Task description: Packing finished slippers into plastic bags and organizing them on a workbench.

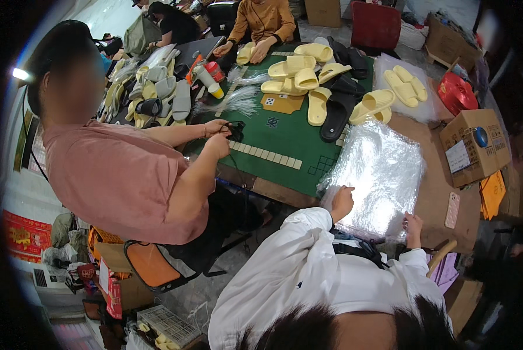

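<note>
A shiny stack of clear plastic bags [384,166] lies on the near right of the table, in front of my white-sleeved arms. My left hand [342,202] is at its left side, fingers bent in on the film. At the near right corner, my right hand [413,228] pinches the edge of the plastic. Just beyond the stack are a yellow slide sandal [373,105] and a black one [338,115]. A pair of yellow slides [405,86] rests on more clear plastic farther back.
A cardboard box [474,146] and a pink phone [453,210] sit to the right. A co-worker in pink [121,181] stands at left, holding something black. Another in orange [264,23] handles a yellow slide across the green mat [273,169]. More slides are heaped at the far left.
</note>
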Demonstrator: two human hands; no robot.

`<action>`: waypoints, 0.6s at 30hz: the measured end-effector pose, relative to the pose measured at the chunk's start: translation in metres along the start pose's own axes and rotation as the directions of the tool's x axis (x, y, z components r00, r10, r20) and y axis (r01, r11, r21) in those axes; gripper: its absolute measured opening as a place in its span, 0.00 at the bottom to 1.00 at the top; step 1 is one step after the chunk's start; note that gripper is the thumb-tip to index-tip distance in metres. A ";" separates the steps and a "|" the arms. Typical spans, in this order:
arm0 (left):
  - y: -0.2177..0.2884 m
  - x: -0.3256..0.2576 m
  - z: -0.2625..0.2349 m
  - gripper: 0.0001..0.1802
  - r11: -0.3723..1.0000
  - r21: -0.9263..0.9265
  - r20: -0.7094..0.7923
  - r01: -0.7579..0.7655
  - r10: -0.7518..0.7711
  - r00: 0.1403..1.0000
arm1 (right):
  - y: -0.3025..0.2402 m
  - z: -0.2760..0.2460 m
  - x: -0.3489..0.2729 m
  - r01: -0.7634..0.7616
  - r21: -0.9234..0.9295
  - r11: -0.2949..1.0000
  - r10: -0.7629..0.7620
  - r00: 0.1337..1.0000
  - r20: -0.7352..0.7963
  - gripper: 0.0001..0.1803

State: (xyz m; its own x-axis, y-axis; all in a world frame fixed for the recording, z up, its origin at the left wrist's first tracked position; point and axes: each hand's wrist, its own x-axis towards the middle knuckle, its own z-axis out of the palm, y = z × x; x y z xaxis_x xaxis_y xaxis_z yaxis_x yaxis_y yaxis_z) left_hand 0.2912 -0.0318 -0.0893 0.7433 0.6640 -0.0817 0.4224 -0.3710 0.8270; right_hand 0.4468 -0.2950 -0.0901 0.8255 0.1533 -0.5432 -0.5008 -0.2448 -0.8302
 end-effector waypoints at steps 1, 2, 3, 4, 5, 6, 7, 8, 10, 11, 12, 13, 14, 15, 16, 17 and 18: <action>-0.005 -0.001 0.001 0.16 0.998 0.058 -0.006 -0.005 0.005 1.000 | 0.004 0.003 0.001 -0.001 0.002 1.000 0.001 1.000 -0.001 0.10; -0.010 0.000 0.002 0.16 0.998 0.057 -0.007 -0.005 0.005 1.000 | 0.009 0.005 0.007 0.023 -0.076 0.997 -0.026 0.999 -0.034 0.11; -0.015 0.000 0.002 0.16 0.993 0.115 0.009 0.020 -0.021 1.000 | 0.013 0.006 0.012 0.045 -0.155 0.987 -0.055 0.997 -0.062 0.11; -0.021 -0.001 0.001 0.16 0.983 0.178 0.020 0.051 -0.055 0.998 | 0.019 0.011 0.016 0.117 -0.306 0.945 -0.147 0.986 -0.078 0.13; -0.020 0.000 0.002 0.16 0.983 0.178 0.025 0.047 -0.053 0.998 | 0.033 0.005 0.027 0.115 -0.305 0.946 -0.146 0.986 -0.083 0.13; -0.011 0.003 0.010 0.17 0.988 0.156 0.032 0.006 -0.011 0.999 | 0.049 -0.017 0.040 0.184 -0.331 0.925 -0.234 0.965 -0.119 0.13; -0.012 0.003 0.007 0.17 0.988 0.157 0.010 0.012 -0.014 1.000 | 0.051 -0.013 0.043 0.245 -0.364 0.899 -0.300 0.949 -0.101 0.13; -0.012 0.003 0.004 0.17 0.987 0.160 0.006 0.017 -0.018 1.000 | 0.053 -0.010 0.045 0.246 -0.363 0.899 -0.298 0.950 -0.095 0.13; -0.009 0.006 0.001 0.17 0.992 0.119 -0.075 0.035 -0.026 0.997 | 0.053 -0.003 0.046 0.302 -0.485 0.821 -0.389 0.917 -0.086 0.13; -0.006 0.006 -0.001 0.17 0.993 0.118 -0.067 0.028 -0.020 0.998 | 0.051 -0.001 0.043 0.298 -0.484 0.823 -0.389 0.916 -0.096 0.13; -0.003 0.006 -0.002 0.17 0.984 0.180 -0.068 0.015 -0.003 0.998 | 0.049 0.000 0.040 0.259 -0.532 0.806 -0.370 0.922 -0.111 0.14; 0.002 0.007 -0.003 0.17 0.971 0.240 -0.060 -0.009 0.024 0.998 | 0.044 0.000 0.034 0.213 -0.575 0.790 -0.351 0.926 -0.139 0.16; -0.005 0.005 -0.007 0.17 0.948 0.314 -0.046 -0.049 0.067 0.997 | 0.029 0.010 0.018 0.185 -0.676 0.714 -0.349 0.930 -0.114 0.17; 0.002 0.005 -0.013 0.18 0.925 0.380 0.076 -0.015 -0.015 0.997 | 0.020 0.018 0.006 0.135 -0.714 0.687 -0.367 0.912 -0.181 0.18; 0.017 0.004 -0.021 0.21 0.920 0.390 0.136 0.046 -0.107 0.985 | 0.013 0.025 -0.005 0.073 -0.741 0.667 -0.385 0.886 -0.259 0.18; 0.018 0.003 -0.026 0.19 0.901 0.432 0.124 -0.030 -0.026 0.992 | 0.003 0.035 -0.013 0.081 -0.767 0.636 -0.429 0.864 -0.264 0.19; 0.016 0.005 -0.024 0.26 0.880 0.475 0.147 0.015 -0.096 0.985 | 0.000 0.040 -0.014 0.101 -0.769 0.632 -0.467 0.841 -0.273 0.18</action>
State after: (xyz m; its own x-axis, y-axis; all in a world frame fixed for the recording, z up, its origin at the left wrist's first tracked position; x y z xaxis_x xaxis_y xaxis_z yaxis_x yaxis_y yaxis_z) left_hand 0.2894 -0.0189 -0.0627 0.7675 0.5940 -0.2413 0.6290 -0.6250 0.4623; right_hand 0.4247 -0.2589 -0.0876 0.9992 -0.0185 -0.0352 -0.0332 -0.8752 -0.4827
